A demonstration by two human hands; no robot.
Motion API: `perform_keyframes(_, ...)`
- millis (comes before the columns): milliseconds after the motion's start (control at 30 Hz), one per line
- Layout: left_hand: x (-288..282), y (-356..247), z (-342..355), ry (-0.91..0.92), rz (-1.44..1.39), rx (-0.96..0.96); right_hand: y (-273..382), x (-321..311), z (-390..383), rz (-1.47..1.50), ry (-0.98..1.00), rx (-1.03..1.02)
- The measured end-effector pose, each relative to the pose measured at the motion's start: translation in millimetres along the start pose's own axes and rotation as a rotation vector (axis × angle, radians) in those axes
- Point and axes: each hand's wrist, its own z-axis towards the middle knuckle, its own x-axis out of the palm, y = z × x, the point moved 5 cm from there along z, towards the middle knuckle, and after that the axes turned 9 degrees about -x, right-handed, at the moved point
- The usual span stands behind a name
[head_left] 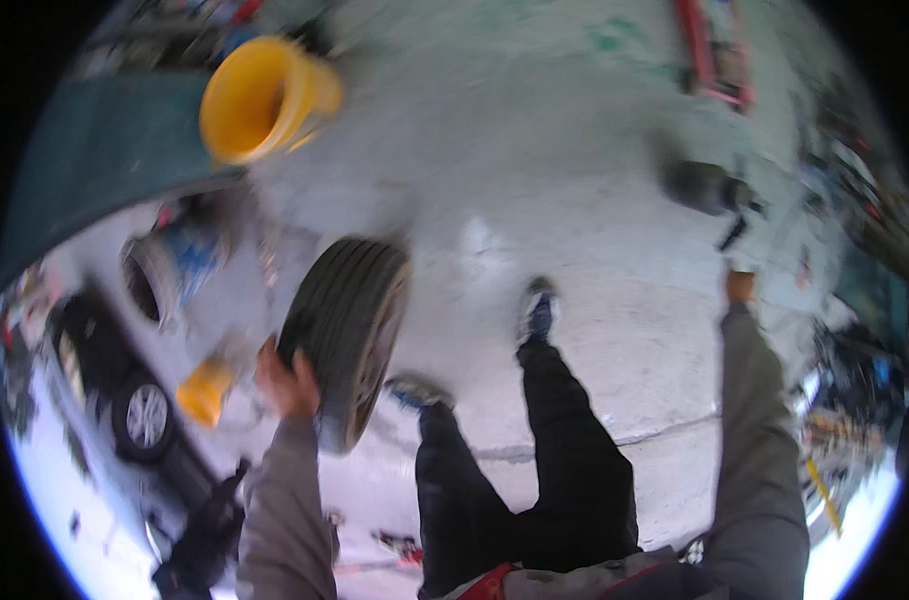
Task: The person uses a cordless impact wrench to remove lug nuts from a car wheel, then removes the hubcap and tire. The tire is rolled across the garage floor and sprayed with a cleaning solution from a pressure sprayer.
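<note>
A black car wheel with its tyre stands on its tread in front of me to the left, tilted. My left hand is at the tread's near left side. Its fingers are spread rather than wrapped round the tyre, and the thumb overlaps the rubber. Out to the right, my right hand is stretched forward, close to a dark, blurred object with a rounded body and a black stick-like part. Blur hides whether that hand touches it and how its fingers lie.
A yellow bucket is at the far left, near a dark green panel. Below it are a blue-and-white bucket and a small yellow container. A dark car is at left. A red floor jack lies far right.
</note>
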Motion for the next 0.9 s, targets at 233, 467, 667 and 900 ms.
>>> perform_keyframes(233, -14.1, -27.5, -14.3, -0.065, -0.032, -0.005, 49.9, -28.8, 97.0, 0.894, 0.251, -0.084)
perform_keyframes(467, -23.5, -29.7, -23.6, -0.067, -0.011, -0.041, 243.1, -145.2, -63.6, 0.788, 0.528, -0.642)
perform_keyframes(667, -21.6, -15.7, -43.7, -0.111, -0.069, -0.098, 386.3, -303.8, -204.5, 0.666, 0.958, -0.993)
perform_keyframes(900, -24.6, 2.1, -69.8, -0.062, -0.151, -0.177, 483.8, -434.2, -287.2, 0.421, 0.865, -1.429)
